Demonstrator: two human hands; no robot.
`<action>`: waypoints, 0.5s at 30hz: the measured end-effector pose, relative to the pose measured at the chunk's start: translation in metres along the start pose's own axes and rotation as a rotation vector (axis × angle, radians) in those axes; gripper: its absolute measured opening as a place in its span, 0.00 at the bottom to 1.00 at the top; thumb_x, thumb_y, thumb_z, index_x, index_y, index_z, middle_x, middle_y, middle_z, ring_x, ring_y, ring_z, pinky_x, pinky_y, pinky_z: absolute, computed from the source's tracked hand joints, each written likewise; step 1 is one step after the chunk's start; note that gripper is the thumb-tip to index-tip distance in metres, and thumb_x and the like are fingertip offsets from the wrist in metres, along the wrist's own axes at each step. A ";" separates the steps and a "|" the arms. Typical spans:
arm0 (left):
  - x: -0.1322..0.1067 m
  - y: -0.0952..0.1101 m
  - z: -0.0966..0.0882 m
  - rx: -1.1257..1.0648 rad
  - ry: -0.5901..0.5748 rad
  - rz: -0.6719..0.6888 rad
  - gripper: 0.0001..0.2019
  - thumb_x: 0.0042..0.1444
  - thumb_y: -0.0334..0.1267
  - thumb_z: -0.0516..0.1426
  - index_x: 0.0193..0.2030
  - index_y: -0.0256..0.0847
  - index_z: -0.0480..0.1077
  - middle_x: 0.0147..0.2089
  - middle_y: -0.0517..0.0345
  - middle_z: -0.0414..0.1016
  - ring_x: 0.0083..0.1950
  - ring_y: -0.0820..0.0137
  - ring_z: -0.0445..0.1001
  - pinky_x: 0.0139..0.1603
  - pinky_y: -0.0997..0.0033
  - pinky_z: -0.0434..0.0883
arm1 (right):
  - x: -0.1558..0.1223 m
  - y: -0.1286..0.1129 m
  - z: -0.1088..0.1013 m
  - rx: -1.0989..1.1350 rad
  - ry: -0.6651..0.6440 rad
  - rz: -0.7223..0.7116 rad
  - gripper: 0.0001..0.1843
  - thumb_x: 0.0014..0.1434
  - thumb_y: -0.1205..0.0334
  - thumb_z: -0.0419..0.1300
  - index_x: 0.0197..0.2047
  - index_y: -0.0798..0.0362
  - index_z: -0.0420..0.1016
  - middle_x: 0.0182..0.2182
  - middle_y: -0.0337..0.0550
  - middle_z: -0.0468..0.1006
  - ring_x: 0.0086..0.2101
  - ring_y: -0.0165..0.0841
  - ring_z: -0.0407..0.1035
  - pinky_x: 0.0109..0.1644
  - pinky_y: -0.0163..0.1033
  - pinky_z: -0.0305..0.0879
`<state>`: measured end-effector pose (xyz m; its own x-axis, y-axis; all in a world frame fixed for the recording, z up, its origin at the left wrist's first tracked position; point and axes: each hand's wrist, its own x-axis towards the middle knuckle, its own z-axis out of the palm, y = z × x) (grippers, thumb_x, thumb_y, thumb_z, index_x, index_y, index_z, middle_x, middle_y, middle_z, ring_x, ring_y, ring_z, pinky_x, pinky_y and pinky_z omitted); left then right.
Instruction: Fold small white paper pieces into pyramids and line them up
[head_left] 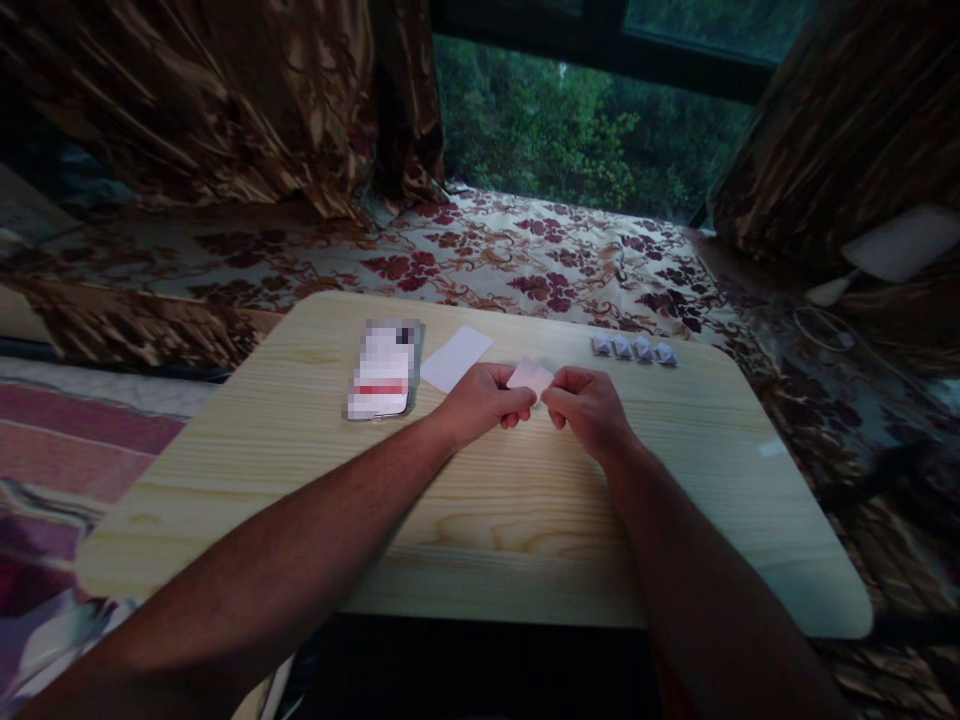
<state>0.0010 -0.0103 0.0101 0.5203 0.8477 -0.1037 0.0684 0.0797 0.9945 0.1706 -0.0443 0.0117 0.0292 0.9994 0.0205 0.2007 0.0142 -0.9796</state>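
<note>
Both of my hands meet over the middle of a pale wooden table [487,520]. My left hand [484,400] and my right hand [589,405] are closed, pinching a small pale pink piece of paper [529,378] between their fingertips, just above the tabletop. A blank white sheet of paper [455,358] lies flat just left of my hands. A phone [382,372] with a blurred screen lies further left. A row of several small folded paper pieces [634,349] sits on the table to the right of my hands.
The table stands over a floral-patterned bedcover [525,250]. Brown patterned curtains [225,100] hang left and right of a window [585,130] showing green trees. A white object [896,245] lies at the far right.
</note>
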 end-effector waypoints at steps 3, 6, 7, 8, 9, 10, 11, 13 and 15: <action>-0.001 0.000 0.000 0.082 0.023 0.027 0.06 0.49 0.36 0.59 0.28 0.35 0.71 0.22 0.62 0.70 0.21 0.78 0.64 0.22 0.77 0.58 | -0.001 -0.001 0.000 -0.059 0.022 -0.002 0.07 0.47 0.67 0.60 0.20 0.54 0.67 0.12 0.32 0.68 0.15 0.24 0.57 0.20 0.32 0.49; -0.002 0.002 -0.001 0.133 0.063 0.073 0.07 0.51 0.38 0.59 0.30 0.36 0.72 0.21 0.65 0.66 0.21 0.79 0.60 0.23 0.77 0.55 | -0.002 -0.001 0.001 -0.091 0.036 -0.010 0.07 0.47 0.66 0.60 0.20 0.53 0.67 0.12 0.32 0.67 0.15 0.24 0.56 0.20 0.32 0.47; -0.002 0.003 -0.001 0.137 0.075 0.087 0.07 0.51 0.39 0.59 0.31 0.36 0.72 0.21 0.66 0.65 0.22 0.79 0.59 0.23 0.77 0.54 | -0.002 -0.001 0.001 -0.096 0.033 -0.013 0.07 0.47 0.66 0.60 0.20 0.53 0.67 0.12 0.32 0.67 0.15 0.24 0.56 0.20 0.32 0.47; -0.002 0.003 -0.002 0.140 0.091 0.098 0.08 0.50 0.40 0.60 0.32 0.36 0.72 0.22 0.66 0.65 0.22 0.79 0.59 0.24 0.77 0.54 | -0.002 -0.001 0.002 -0.104 0.029 -0.015 0.07 0.47 0.65 0.60 0.20 0.53 0.67 0.13 0.32 0.67 0.15 0.24 0.57 0.20 0.33 0.48; -0.002 0.004 -0.002 0.147 0.109 0.105 0.09 0.50 0.41 0.60 0.31 0.36 0.72 0.22 0.66 0.65 0.23 0.78 0.59 0.25 0.76 0.55 | -0.002 -0.001 0.002 -0.116 0.027 -0.019 0.07 0.47 0.65 0.60 0.20 0.53 0.67 0.13 0.32 0.67 0.16 0.25 0.57 0.20 0.33 0.48; -0.001 0.004 -0.002 0.159 0.129 0.107 0.09 0.49 0.42 0.61 0.30 0.36 0.72 0.23 0.66 0.65 0.24 0.78 0.59 0.25 0.76 0.55 | -0.001 0.000 0.002 -0.131 0.026 -0.025 0.07 0.47 0.65 0.60 0.20 0.53 0.67 0.13 0.32 0.67 0.16 0.25 0.57 0.21 0.33 0.48; -0.001 0.004 -0.002 0.174 0.146 0.107 0.10 0.49 0.42 0.61 0.30 0.36 0.72 0.23 0.65 0.66 0.25 0.77 0.60 0.26 0.76 0.56 | -0.001 0.000 0.002 -0.149 0.024 -0.031 0.07 0.47 0.64 0.60 0.20 0.53 0.67 0.13 0.32 0.67 0.16 0.25 0.57 0.21 0.33 0.48; 0.000 0.002 -0.003 0.202 0.163 0.102 0.10 0.48 0.43 0.61 0.29 0.36 0.72 0.24 0.64 0.67 0.26 0.76 0.61 0.27 0.75 0.56 | -0.001 0.001 0.003 -0.181 0.021 -0.045 0.07 0.47 0.64 0.60 0.20 0.53 0.67 0.13 0.32 0.67 0.16 0.25 0.57 0.22 0.33 0.48; 0.001 0.000 -0.003 0.215 0.162 0.101 0.10 0.48 0.42 0.61 0.29 0.35 0.73 0.25 0.63 0.68 0.26 0.76 0.61 0.27 0.75 0.56 | -0.001 0.002 0.003 -0.200 0.018 -0.051 0.07 0.47 0.64 0.60 0.20 0.53 0.67 0.13 0.32 0.67 0.17 0.25 0.57 0.22 0.33 0.48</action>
<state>-0.0005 -0.0078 0.0101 0.3924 0.9196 0.0173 0.2105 -0.1081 0.9716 0.1680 -0.0452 0.0095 0.0308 0.9968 0.0740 0.3929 0.0560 -0.9179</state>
